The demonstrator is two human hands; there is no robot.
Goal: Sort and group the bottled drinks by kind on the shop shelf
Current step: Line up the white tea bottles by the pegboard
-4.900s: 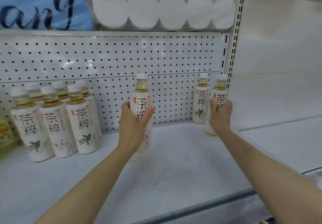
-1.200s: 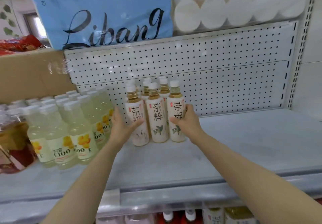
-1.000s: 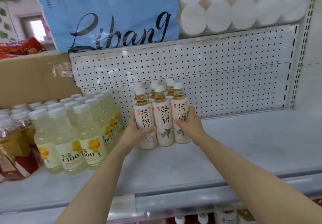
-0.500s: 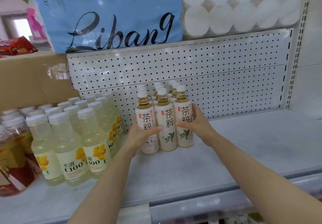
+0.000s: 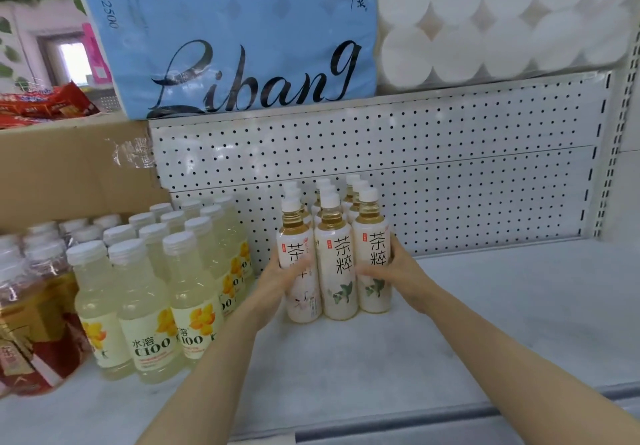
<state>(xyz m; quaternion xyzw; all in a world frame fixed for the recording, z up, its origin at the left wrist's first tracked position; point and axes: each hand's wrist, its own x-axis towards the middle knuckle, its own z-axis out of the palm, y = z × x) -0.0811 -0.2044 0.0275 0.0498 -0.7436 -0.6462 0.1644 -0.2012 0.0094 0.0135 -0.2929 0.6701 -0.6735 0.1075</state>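
So the tea bottles (image 5: 336, 257) are bunched in three rows mid-shelf, just right of the yellow C100 bottles (image 5: 152, 292). Left hand (image 5: 277, 280) is wrapped round the front left bottle and right hand (image 5: 388, 271) round the front right one, squeezing the block together. Looks like the tidy-up step. Next move is probably nudging the block snug to the C100s without tipping any

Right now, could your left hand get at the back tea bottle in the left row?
Probably not directly. The left hand grips the front-left tea bottle, which stands before the back one. The yellow C100 bottles crowd the left side; only its cap is free from above.
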